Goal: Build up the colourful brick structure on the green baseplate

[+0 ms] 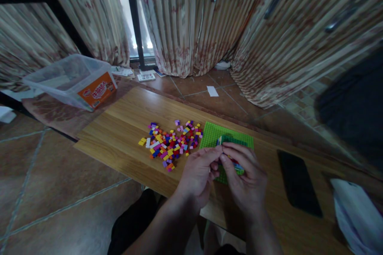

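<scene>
My left hand (200, 171) and my right hand (245, 175) meet over a green studded baseplate (211, 130). The fingers of both are pinched together at the tips; what is between them is too small or hidden to make out. Beneath and behind the right fingers, a low build of toy bricks (220, 140) in green, blue and white rises from the plate, mostly covered by that hand. Left of the plate lies a loose pile of small coloured toy bricks (170, 143), in yellow, red, blue, pink, purple, orange and white.
All this rests on a wooden table (119, 127). A dark flat phone-like slab (299, 183) and a whitish bag (357, 211) lie at the right. Beyond the table's far left end stands a clear plastic bin (72, 79) with an orange label. Striped curtains (191, 20) hang behind.
</scene>
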The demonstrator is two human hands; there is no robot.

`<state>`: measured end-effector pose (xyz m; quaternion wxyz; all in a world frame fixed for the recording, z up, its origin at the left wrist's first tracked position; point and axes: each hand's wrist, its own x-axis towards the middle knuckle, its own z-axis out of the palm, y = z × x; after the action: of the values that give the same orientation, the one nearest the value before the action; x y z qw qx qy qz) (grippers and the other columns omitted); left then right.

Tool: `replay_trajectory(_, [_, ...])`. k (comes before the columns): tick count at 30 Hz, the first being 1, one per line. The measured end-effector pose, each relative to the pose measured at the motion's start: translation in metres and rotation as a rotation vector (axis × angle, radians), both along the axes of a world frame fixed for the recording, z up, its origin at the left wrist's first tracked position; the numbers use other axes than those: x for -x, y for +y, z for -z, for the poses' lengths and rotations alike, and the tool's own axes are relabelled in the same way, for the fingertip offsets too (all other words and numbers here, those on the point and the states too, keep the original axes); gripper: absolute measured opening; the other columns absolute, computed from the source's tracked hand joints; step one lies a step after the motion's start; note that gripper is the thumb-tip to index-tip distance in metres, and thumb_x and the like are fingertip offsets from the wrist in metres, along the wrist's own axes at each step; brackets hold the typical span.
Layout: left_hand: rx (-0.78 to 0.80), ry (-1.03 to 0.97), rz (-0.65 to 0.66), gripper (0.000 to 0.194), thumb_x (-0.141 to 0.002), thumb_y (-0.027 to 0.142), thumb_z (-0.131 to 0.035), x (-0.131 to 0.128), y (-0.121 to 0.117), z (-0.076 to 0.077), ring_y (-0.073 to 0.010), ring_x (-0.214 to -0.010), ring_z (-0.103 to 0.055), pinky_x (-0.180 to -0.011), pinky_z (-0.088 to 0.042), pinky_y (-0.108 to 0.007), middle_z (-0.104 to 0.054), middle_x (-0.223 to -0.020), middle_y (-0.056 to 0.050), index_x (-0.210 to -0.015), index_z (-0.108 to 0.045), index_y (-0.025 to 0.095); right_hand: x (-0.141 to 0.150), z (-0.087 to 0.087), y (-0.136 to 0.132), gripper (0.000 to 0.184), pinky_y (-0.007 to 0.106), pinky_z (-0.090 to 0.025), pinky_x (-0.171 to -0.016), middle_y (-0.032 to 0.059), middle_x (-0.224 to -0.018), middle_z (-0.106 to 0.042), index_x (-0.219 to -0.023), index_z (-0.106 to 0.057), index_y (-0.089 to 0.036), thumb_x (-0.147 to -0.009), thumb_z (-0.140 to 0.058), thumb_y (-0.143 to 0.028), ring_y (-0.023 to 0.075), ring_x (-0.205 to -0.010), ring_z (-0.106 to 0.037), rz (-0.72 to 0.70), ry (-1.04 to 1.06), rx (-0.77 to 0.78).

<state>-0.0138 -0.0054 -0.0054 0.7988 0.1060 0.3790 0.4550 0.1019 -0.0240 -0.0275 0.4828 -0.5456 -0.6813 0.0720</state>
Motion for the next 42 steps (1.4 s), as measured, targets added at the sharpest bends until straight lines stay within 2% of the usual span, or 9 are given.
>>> replay_trajectory(3, [0.033, -0.01, -0.023, 0.032, -0.06, 0.033, -0.085, 0.0, 0.001, 0.0, -0.004, -0.052, -0.042, -0.052, -0.033, -0.019, -0.05, -0.06, 0.005, -0.066, -0.061, 0.013, -0.004, 0.002, 0.002, 0.011, 0.039, -0.051, -0.088, 0.0034, -0.106, -0.07, -0.095, -0.073, -0.026, -0.088, -0.065, -0.025, 0.0193, -0.1, -0.064, 0.048, 0.038, 0.003])
replay_trajectory(8, [0.125, -0.009, -0.15, 0.012, -0.073, 0.023, -0.071, 0.005, 0.006, -0.003, -0.0047, -0.054, -0.046, -0.052, -0.037, -0.02, -0.054, -0.067, 0.002, -0.076, -0.066, 0.012, -0.022, 0.008, 0.005, 0.012, 0.044, -0.049, -0.093, 0.0046, -0.106, -0.069, -0.087, -0.075, -0.024, -0.085, -0.067, -0.033, 0.0216, -0.1, -0.065, 0.297, 0.178, 0.001])
replay_trajectory(10, [0.13, -0.01, -0.182, 0.008, -0.075, 0.019, -0.067, 0.009, 0.008, -0.005, -0.0046, -0.053, -0.046, -0.052, -0.037, -0.02, -0.054, -0.067, 0.002, -0.076, -0.066, 0.011, -0.029, 0.01, 0.005, 0.015, 0.046, -0.048, -0.094, 0.0054, -0.108, -0.068, -0.085, -0.075, -0.023, -0.084, -0.067, -0.036, 0.0228, -0.101, -0.064, 0.34, 0.196, 0.029])
replay_trajectory(15, [0.13, -0.02, -0.181, 0.006, -0.077, 0.017, -0.065, 0.013, 0.01, -0.007, -0.004, -0.052, -0.045, -0.052, -0.037, -0.019, -0.054, -0.066, 0.003, -0.077, -0.066, 0.011, -0.03, 0.016, 0.006, 0.018, 0.05, -0.043, -0.101, 0.0058, -0.121, -0.063, -0.084, -0.075, -0.025, -0.085, -0.065, -0.04, 0.0251, -0.115, -0.058, 0.276, 0.065, 0.16])
replay_trajectory(20, [0.114, -0.029, -0.148, 0.007, -0.077, 0.017, -0.065, 0.011, 0.01, -0.007, -0.0042, -0.053, -0.046, -0.052, -0.037, -0.019, -0.055, -0.067, 0.002, -0.077, -0.067, 0.011, -0.028, 0.026, 0.009, 0.019, 0.051, -0.04, -0.102, 0.0077, -0.126, -0.06, -0.085, -0.075, -0.024, -0.086, -0.062, -0.039, 0.026, -0.119, -0.053, 0.224, -0.073, 0.177])
replay_trajectory(30, [0.098, -0.044, -0.132, 0.008, -0.075, 0.018, -0.067, 0.013, 0.009, -0.007, -0.0044, -0.055, -0.046, -0.053, -0.038, -0.018, -0.056, -0.068, 0.001, -0.078, -0.067, 0.011, -0.018, 0.03, 0.013, 0.014, 0.051, -0.041, -0.1, 0.0086, -0.12, -0.062, -0.082, -0.074, -0.022, -0.082, -0.064, -0.032, 0.0266, -0.115, -0.055, 0.34, 0.041, 0.188])
replay_trajectory(38, [0.086, -0.042, -0.122, 0.009, -0.073, 0.019, -0.07, 0.012, 0.008, -0.006, -0.0041, -0.054, -0.047, -0.053, -0.039, -0.018, -0.056, -0.068, 0.002, -0.078, -0.067, 0.011, -0.018, 0.032, 0.014, 0.013, 0.05, -0.04, -0.101, 0.0078, -0.121, -0.063, -0.079, -0.074, -0.023, -0.081, -0.064, -0.03, 0.0256, -0.114, -0.056, 0.328, 0.069, 0.178])
replay_trajectory(42, [0.105, -0.029, -0.135, 0.007, -0.077, 0.017, -0.066, 0.011, 0.009, -0.006, -0.0046, -0.054, -0.049, -0.053, -0.04, -0.018, -0.058, -0.068, 0.001, -0.079, -0.068, 0.011, -0.017, 0.032, 0.013, 0.013, 0.049, -0.043, -0.099, 0.0079, -0.117, -0.065, -0.078, -0.074, -0.023, -0.081, -0.064, -0.03, 0.0251, -0.112, -0.057, 0.324, 0.067, 0.176])
